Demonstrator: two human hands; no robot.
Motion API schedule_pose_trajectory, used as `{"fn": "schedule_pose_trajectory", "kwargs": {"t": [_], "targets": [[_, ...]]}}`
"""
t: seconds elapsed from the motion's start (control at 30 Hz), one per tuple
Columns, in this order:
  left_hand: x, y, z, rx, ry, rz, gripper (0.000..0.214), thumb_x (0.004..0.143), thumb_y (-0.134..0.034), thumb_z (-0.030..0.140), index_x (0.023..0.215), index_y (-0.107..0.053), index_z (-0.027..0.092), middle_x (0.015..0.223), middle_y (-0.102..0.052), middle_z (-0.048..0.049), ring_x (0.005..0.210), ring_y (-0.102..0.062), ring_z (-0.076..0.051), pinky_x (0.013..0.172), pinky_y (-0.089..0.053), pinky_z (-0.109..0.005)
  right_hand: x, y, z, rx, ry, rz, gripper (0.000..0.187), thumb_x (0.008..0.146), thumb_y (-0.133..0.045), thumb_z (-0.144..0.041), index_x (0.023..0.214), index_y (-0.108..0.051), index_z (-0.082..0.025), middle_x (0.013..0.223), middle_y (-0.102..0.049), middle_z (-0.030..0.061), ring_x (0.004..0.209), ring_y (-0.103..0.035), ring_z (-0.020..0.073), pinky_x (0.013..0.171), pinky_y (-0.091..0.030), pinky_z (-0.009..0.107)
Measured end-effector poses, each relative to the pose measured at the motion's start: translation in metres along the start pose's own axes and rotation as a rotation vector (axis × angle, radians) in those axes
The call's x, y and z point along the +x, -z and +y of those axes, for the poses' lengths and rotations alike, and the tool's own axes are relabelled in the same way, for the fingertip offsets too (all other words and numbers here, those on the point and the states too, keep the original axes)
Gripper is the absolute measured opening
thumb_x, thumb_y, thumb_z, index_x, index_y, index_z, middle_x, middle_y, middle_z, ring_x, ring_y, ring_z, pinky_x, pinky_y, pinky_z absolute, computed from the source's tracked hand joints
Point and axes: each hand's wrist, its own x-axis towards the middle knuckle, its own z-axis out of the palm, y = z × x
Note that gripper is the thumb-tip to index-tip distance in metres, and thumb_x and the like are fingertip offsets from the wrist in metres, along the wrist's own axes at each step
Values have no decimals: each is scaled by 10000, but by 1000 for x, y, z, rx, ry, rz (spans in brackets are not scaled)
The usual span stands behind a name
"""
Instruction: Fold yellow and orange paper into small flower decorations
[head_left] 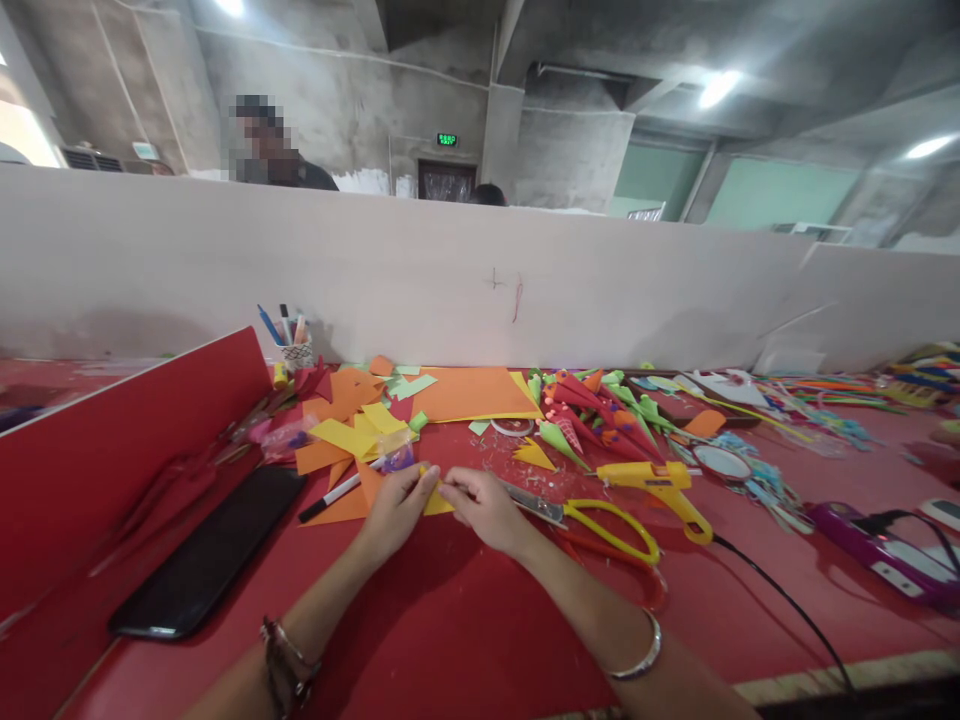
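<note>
Close together over the red table (pixel 450 640), my left hand (pixel 399 508) and my right hand (pixel 484 510) both have their fingers pinched on a small yellow craft sheet piece (pixel 436 500). Its exact shape is mostly covered by my fingertips. Beside my left hand lies a black-and-white marker (pixel 330 498) on orange sheet scraps (pixel 371 482). Just right of my right hand rest large scissors (pixel 611 527) with yellow and red handles. Beyond them lies a yellow glue gun (pixel 656 485), its nozzle pointing left.
A black phone (pixel 214 550) lies at left by a red divider (pixel 135 470). Yellow scraps (pixel 349 432), orange sheets (pixel 472 393) and red and green cones (pixel 592 410) spread behind my hands. A purple power strip (pixel 877 555) sits right. A person (pixel 270 150) is beyond the white partition (pixel 420 280).
</note>
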Motion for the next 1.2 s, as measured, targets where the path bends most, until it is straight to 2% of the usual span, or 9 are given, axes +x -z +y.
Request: {"fn": "schedule_pose_trajectory", "kwargs": {"t": [0.13, 0.33, 0.47, 0.57, 0.77, 1.03, 1.2], "targets": [[-1, -1, 1, -15, 2, 38, 402, 791, -320, 513, 550, -292, 193, 526, -252, 53, 495, -256, -90, 459, -245, -213, 0, -1, -3, 87, -42, -28, 283, 806, -437, -403, 626, -367, -197, 483, -268, -89, 385, -256, 47, 372, -210, 176], [0, 0, -1, -15, 10, 16, 431, 794, -317, 517, 516, -260, 193, 500, -216, 58, 464, -223, -79, 439, -215, -213, 0, -3, 2, 28, -1, 18, 298, 817, -434, -394, 610, -362, -192, 467, -281, -89, 388, -268, 46, 378, -201, 179], [-1, 2, 0, 9, 6, -93, 413, 771, -425, 488, 518, -409, 162, 468, -343, 54, 457, -310, -79, 440, -250, -199, 3, -2, 7, 117, -15, 96, 287, 833, -387, -427, 666, -391, -194, 456, -343, -92, 357, -336, 49, 367, -247, 170], [-1, 1, 2, 4, -3, -180, 398, 792, -415, 468, 558, -482, 153, 474, -435, 41, 454, -372, -85, 450, -285, -196, 5, -1, 9, 207, -30, 91, 274, 824, -379, -457, 737, -402, -199, 452, -439, -85, 356, -409, 66, 366, -304, 170], [1, 3, 2, 5, 0, -11, 416, 825, -328, 464, 525, -375, 179, 478, -375, 48, 464, -349, -95, 481, -290, -216, 5, 0, 4, 305, -41, -8, 275, 770, -475, -466, 784, -461, -192, 496, -534, -57, 412, -514, 92, 442, -415, 216], [-1, 6, 3, 23, -25, -30, 415, 828, -346, 437, 508, -385, 175, 449, -379, 50, 440, -343, -89, 464, -275, -211, 5, 1, 5, 288, -6, 0, 307, 760, -512, -466, 709, -486, -165, 498, -515, -52, 415, -486, 72, 445, -395, 201], [-2, 4, 2, 51, -97, -122, 365, 845, -352, 387, 596, -489, 158, 528, -492, 24, 504, -438, -104, 512, -329, -210, 6, -3, 9, 345, 26, 106, 302, 773, -497, -465, 747, -499, -164, 502, -503, -55, 410, -467, 67, 426, -364, 191]]}}
